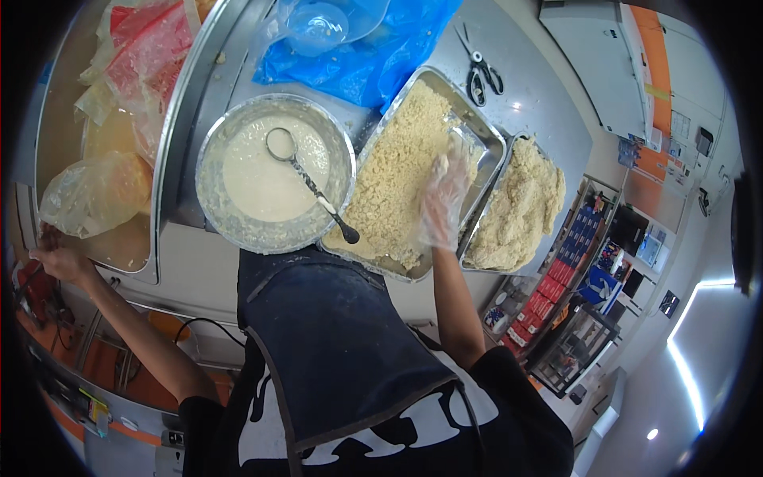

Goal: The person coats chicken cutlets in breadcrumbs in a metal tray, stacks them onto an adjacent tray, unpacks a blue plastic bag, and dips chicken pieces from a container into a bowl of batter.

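My right hand [443, 205], in a clear plastic glove, lies over a metal tray [486, 151] of pale yellow crumbs [397, 171]. Its fingers stretch out toward the far right part of the tray, with crumbs stuck to the glove. Left of that tray stands a round metal bowl [208, 187] of white batter [258, 179]. A black-handled ring-shaped utensil [310, 184] rests across it, its ring over the batter. At the far left my bare left hand [65, 261] is at the sink's outer edge, beside a clear plastic bag [95, 195]; its fingertips are partly hidden.
A second tray heaped with crumb-coated pieces [517, 207] stands on the right. Black-handled scissors [479, 75] lie beyond the trays. A blue plastic bag [350, 71] and a clear plastic container [322, 24] are behind the bowl. The metal sink [159, 159] holds crumpled red and clear bags.
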Tool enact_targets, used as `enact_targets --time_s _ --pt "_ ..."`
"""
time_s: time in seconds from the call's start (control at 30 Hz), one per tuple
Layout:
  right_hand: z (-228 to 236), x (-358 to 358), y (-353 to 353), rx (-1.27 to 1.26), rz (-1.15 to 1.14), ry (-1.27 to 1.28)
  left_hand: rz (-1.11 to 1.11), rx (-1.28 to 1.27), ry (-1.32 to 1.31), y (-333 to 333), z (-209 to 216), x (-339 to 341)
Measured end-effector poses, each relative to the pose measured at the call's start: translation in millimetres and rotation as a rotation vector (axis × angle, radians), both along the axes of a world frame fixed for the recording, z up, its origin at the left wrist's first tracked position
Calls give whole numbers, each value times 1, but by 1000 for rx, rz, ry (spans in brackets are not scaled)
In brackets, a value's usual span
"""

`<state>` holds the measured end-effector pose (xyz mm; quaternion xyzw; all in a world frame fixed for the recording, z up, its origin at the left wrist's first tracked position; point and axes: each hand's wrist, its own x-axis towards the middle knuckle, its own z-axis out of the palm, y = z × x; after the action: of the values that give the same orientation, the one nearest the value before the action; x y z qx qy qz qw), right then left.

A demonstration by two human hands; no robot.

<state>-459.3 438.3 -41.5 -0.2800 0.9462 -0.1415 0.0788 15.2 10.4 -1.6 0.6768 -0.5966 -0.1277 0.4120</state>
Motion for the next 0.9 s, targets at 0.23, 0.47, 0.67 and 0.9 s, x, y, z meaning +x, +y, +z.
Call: enact_targets --time_s 0.23,0.47,0.67,0.9 --pt "-23 -13 -23 278 -70 -19 -121 -102 -626 -13 -11 65" --pt "-19 -15 -30 171 -48 -36 -124 -148 -429 -9 -5 79" --pt "-26 -8 -21 246 -38 27 -74 -102 -642 -4 4 74" --pt "-16 -33 -25 263 -74 -206 -191 -77 -687 -11 -9 71"
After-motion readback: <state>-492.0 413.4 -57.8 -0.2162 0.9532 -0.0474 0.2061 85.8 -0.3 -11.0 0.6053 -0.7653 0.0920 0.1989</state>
